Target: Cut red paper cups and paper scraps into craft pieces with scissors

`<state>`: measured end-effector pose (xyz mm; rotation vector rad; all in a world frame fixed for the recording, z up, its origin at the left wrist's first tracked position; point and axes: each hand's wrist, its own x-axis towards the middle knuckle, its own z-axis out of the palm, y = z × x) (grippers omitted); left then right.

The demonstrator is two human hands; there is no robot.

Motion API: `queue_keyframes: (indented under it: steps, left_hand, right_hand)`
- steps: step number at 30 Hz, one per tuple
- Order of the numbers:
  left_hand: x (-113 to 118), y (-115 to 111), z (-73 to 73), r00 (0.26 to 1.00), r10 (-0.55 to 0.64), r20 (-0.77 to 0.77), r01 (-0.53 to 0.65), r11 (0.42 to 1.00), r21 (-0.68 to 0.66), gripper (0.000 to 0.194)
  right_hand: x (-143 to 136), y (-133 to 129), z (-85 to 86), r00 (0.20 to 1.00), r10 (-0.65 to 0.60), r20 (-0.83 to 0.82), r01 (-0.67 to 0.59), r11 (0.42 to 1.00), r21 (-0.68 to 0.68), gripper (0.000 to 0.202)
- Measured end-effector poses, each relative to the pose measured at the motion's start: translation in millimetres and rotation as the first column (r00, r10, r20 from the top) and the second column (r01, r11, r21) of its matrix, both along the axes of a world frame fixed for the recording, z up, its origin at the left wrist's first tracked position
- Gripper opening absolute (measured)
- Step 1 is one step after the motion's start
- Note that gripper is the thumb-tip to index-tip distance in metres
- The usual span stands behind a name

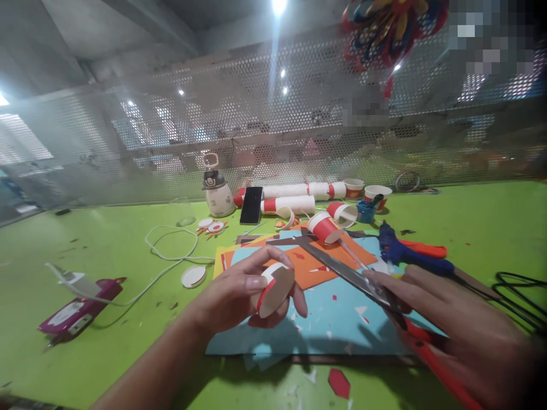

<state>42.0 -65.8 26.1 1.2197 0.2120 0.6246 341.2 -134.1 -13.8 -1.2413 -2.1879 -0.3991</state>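
Note:
My left hand (256,290) holds a small cut paper cup base (277,291), its round pale bottom facing right and a red and white rim along its edge. In my right hand (453,330) is a pair of red-handled scissors (350,276), the blades pointing up and left, slightly parted near the tips. The blades lie to the right of the cup base and do not touch it. Under both hands are blue paper sheets (333,319) and orange paper (311,273) with small scraps.
Behind the paper stand a red cup (325,226), a phone (252,205), a bottle (219,196) and white paper tubes (294,204). A blue glue gun (410,256) lies right; a purple power strip (79,313) with a white cable sits left on the green table (141,370).

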Motion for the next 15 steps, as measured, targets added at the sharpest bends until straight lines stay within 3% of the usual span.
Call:
queue_keyframes:
  steps: [4, 7, 15]
  left_hand:
    - [1.9, 0.1, 0.0, 0.994, -0.101, 0.029, 0.103, 0.992, -0.068, 0.031]
    - [5.2, -2.4, -3.4, 0.991, -0.114, 0.076, 0.123, 0.985, -0.122, 0.033]
    - [9.1, -8.5, -12.5, 0.991, -0.103, 0.089, 0.122, 0.966, -0.229, 0.047]
  right_hand:
    - [3.0, 6.8, 1.5, 0.983, 0.042, 0.177, -0.05, 0.998, 0.045, 0.053]
    - [-4.2, 5.7, 8.1, 0.991, 0.025, 0.133, -0.035, 0.997, 0.072, 0.045]
    - [-10.8, 8.0, 11.5, 0.986, 0.146, 0.084, -0.141, 0.988, -0.066, 0.046]
